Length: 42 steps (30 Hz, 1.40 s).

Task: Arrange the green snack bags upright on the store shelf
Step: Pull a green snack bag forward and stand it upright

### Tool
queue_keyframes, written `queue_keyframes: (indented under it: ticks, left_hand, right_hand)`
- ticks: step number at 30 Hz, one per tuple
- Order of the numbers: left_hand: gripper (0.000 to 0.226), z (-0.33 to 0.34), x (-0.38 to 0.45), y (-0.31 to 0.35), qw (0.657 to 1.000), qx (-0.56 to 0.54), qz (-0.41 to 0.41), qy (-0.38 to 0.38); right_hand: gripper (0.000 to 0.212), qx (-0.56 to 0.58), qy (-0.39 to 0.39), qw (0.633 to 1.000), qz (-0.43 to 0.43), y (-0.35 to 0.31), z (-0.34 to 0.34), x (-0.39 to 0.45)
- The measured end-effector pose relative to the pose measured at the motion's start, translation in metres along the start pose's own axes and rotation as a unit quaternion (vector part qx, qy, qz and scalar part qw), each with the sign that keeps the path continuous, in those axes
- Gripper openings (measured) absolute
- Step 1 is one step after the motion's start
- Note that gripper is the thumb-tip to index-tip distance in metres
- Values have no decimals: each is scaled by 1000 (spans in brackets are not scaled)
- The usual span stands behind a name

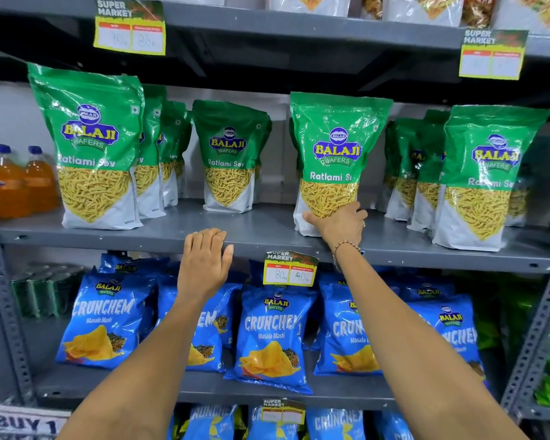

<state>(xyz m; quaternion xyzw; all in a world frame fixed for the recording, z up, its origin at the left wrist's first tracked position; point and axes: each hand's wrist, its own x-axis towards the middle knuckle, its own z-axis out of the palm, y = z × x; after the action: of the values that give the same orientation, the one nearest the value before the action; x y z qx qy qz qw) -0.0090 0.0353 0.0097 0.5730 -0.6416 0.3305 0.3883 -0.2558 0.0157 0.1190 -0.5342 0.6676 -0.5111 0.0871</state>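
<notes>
Green snack bag (335, 160) stands upright just above my right hand (342, 225), its long axis vertical and its printed face toward me. My fingers curl loosely around its lower front corner. My left hand (204, 265), fingers together and empty, rests at the grey shelf (172, 233) edge.

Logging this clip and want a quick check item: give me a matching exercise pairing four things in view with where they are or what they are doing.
Things:
1. right hand
2. left hand
3. orange drink bottles
4. blue Crunchem bags

Places or states:
A. far left of the green-bag shelf
B. on the shelf below
C. gripping the base of an upright green snack bag
D. open, fingertips at the front edge of the shelf

Pairs: 1-C, 2-D, 3-A, 4-B
</notes>
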Motion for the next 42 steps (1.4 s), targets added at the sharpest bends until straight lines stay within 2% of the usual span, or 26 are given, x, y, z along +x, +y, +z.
queue_keyframes:
  ticks: [20, 42]
  left_hand:
    - [39, -5, 0, 2, 1000, -14, -2, -5]
    - [43, -14, -1, 5, 999, -7, -19, -47]
  right_hand:
    - [103, -13, 19, 1000, -2, -2, -15, -30]
    - [103, -15, 26, 1000, 2, -7, -21, -40]
